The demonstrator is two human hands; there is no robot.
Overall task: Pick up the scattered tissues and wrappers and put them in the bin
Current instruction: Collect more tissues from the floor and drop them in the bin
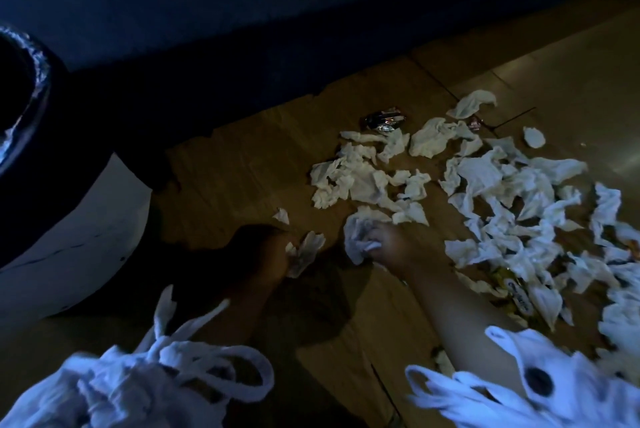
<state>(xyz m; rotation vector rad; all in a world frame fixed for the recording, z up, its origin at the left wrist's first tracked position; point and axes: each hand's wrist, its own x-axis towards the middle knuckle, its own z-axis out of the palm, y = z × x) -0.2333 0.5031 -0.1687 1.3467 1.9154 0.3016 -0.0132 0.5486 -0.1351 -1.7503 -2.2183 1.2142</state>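
Clearly the job is at an early stage. Most of the litter lies on the wooden floor [242, 164], and I can't see into the bin from here to say what has gone in.

The right hand [393, 249] is down on the boards with its fingers [379, 235] clenched round a crumpled tissue [358, 237] at the near edge of the mess. The left hand [273, 253] is just beside it, deep in shadow. It appears to pinch a flatter tissue strip [306, 251], though the finger positions are hard to read in the gloom. Both forearms come out of loose white sleeves [519, 389].

Beyond and to the right of the hands, the scattered tissues [502, 192] spread thickly toward the right edge of the floor. A smaller cluster lies nearer the middle, and one small scrap [281, 215] sits apart, just beyond the left hand. A silver foil wrapper [384, 119] lies at the far side, close to the dark blue wall or furniture there. A yellow wrapper [512, 289] is half buried under tissues beside the right forearm.

The bin [69, 220], white with a dark liner at its rim, stands at the left, well apart from the pile. By my reckoning these two handfuls go there next, and many more trips remain.
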